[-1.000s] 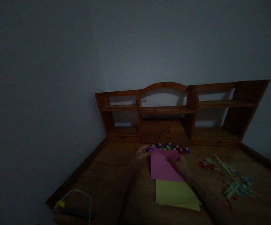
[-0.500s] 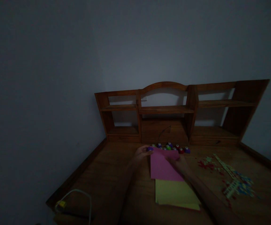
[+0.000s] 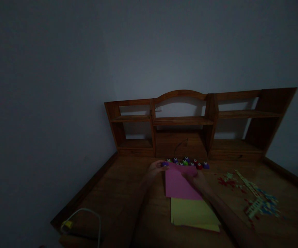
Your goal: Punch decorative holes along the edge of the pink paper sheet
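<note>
- While the room's pretty dim, you can make out the left hand (image 3: 156,168) pinching a small purple punch (image 3: 165,164) right at the far left corner of the pink sheet (image 3: 178,184).
- The right hand (image 3: 195,179) lies on the pink sheet's far right part, fingers bent onto the paper; too dark to tell if it's gripping the edge or just pressing.
- The pink sheet lies flat on the tabletop (image 3: 128,193), overlapping the far edge of a yellow sheet stack (image 3: 193,213) closer to the person.
- Just past the pink sheet there's a row of little punches (image 3: 187,162) in purple, green and red.
- Off to the right, well apart, a scatter of paper bits (image 3: 252,199) with pale punched strips.
- A wooden shelf unit (image 3: 190,120) stands at the back, and a white cable (image 3: 87,217) loops at the near left corner.
</note>
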The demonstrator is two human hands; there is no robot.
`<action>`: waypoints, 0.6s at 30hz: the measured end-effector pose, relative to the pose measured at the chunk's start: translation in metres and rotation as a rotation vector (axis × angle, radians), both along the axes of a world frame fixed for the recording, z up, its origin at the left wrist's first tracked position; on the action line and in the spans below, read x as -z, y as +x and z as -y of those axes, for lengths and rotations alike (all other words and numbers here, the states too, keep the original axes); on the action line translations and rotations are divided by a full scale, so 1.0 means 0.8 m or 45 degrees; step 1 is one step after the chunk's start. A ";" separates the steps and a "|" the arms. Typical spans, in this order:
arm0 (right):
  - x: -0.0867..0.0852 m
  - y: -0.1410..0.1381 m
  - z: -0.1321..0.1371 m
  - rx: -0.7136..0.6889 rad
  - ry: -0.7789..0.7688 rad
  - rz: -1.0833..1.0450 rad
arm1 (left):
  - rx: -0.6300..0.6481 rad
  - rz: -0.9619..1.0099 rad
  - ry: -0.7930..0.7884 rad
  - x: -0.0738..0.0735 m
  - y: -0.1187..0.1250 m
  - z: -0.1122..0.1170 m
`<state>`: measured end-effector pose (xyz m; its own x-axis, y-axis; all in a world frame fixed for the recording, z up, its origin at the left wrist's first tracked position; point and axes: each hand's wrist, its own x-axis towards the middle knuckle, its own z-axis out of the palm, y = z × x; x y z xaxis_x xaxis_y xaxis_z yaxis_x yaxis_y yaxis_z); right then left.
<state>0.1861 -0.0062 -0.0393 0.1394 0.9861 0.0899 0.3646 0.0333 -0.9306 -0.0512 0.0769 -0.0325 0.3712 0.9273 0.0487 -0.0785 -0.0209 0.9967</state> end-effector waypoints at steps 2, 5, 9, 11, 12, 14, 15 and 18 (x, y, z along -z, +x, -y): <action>-0.001 -0.001 0.000 -0.002 -0.009 -0.013 | -0.003 0.001 -0.005 -0.002 0.000 0.002; -0.002 -0.001 0.001 -0.014 -0.009 -0.032 | -0.009 0.019 -0.002 -0.003 0.001 0.004; 0.000 -0.001 0.000 -0.036 -0.006 -0.011 | -0.036 0.038 -0.002 -0.004 0.003 0.004; -0.001 -0.002 0.000 -0.027 -0.012 0.015 | -0.035 0.023 -0.004 -0.004 0.003 0.004; -0.002 -0.002 0.001 -0.021 -0.011 0.024 | -0.026 0.013 0.000 -0.004 0.003 0.004; -0.004 -0.003 0.002 -0.031 -0.027 0.005 | -0.010 -0.001 0.015 -0.004 0.003 0.004; -0.006 -0.004 0.003 -0.045 -0.038 -0.020 | -0.005 -0.002 0.024 -0.004 0.003 0.005; -0.006 -0.004 0.004 -0.070 -0.035 -0.100 | -0.012 0.015 0.026 -0.007 0.003 0.007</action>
